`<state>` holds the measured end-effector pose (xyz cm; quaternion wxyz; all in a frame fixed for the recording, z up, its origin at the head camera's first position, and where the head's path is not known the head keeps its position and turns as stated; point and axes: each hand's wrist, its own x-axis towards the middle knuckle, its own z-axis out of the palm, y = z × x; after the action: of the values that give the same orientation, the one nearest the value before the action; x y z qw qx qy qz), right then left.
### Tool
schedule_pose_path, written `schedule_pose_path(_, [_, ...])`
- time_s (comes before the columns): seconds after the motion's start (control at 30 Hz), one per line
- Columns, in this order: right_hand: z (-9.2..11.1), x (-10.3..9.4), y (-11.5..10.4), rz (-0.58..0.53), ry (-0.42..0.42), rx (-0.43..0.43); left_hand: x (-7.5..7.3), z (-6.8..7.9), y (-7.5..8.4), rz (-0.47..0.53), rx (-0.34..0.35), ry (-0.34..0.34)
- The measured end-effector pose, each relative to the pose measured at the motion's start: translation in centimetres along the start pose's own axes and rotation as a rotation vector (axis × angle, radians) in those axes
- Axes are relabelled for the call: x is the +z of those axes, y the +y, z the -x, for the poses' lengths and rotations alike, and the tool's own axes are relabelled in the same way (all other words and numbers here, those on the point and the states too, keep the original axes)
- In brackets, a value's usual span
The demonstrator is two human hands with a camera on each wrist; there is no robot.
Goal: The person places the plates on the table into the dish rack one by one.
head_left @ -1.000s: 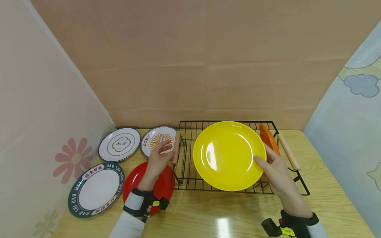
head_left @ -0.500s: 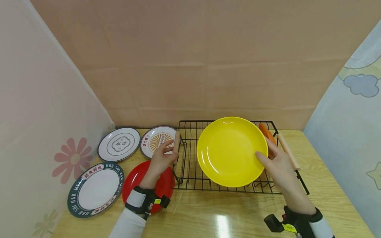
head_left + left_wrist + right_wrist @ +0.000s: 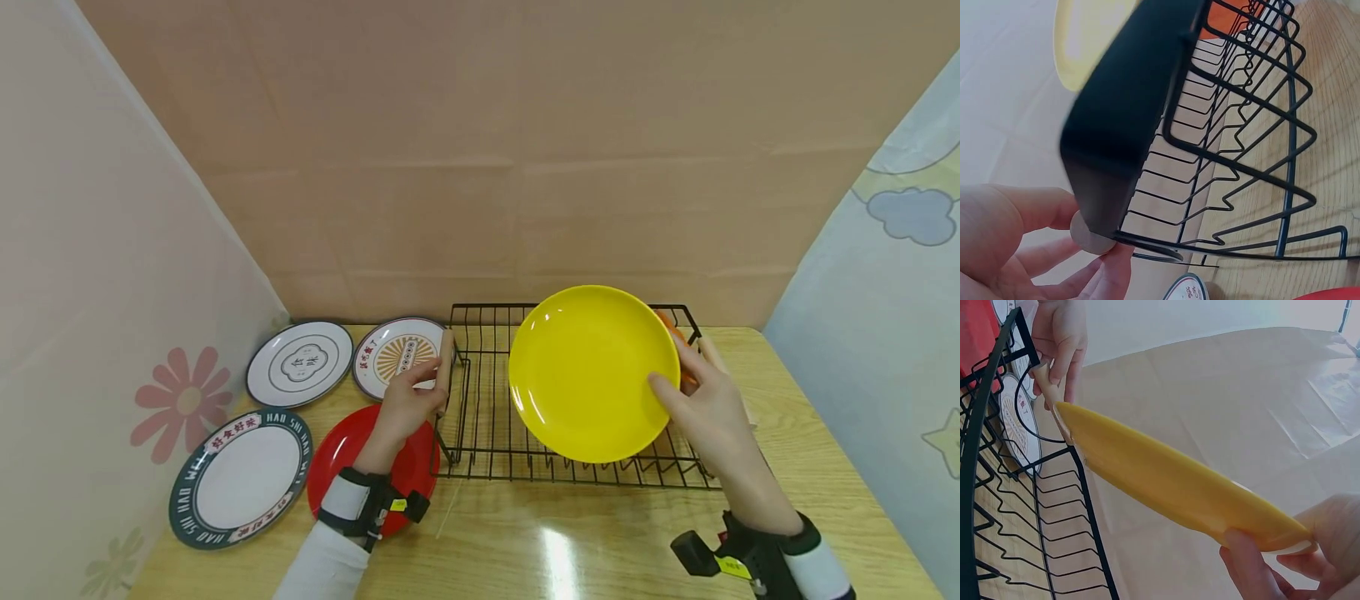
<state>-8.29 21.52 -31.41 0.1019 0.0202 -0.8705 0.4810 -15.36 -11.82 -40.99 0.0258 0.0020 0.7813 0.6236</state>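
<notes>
Yellow plate (image 3: 588,375) is up over the right part of the rack (image 3: 483,451), tilted, with its glossy face toward the head camera. Taking it as the clock's centre in that view, the green-rimmed plate (image 3: 242,477) lies farthest left, between 8 and 9 o'clock. White plate (image 3: 300,364) lies at 9 o'clock, beyond it. Next comes the red plate (image 3: 415,468), past 8 o'clock, partly hidden by the left wrist; the sunburst plate (image 3: 386,354) lies at 9. The left hand (image 3: 405,408), also near 9, is clamped on the rack's left handle (image 3: 447,350), thumb and fingers around it. An orange item (image 3: 671,323) shows at 2 o'clock, mostly covered. At 3 to 4 o'clock the right hand (image 3: 707,408) pinches the plate's edge, thumb on the face, fingers behind. The right handle (image 3: 712,352) shows partly, near 3.
</notes>
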Motion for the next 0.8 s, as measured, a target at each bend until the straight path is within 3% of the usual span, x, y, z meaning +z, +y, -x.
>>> schedule_pose_path(0.33, [-0.4, -0.4, -0.6, 0.205, 0.117, -0.091, 0.0, 0.0, 0.3, 0.004, -0.010, -0.006])
schedule_pose_path(0.63, [-1.4, -0.6, -0.9, 0.372, 0.257, -0.349, -0.1, -0.1, 0.1, -0.010, -0.019, -0.002])
schedule_pose_path(0.8, [-1.8, -0.4, -0.8, 0.475, 0.297, -0.426, 0.0, -0.1, 0.1, -0.015, -0.014, -0.003])
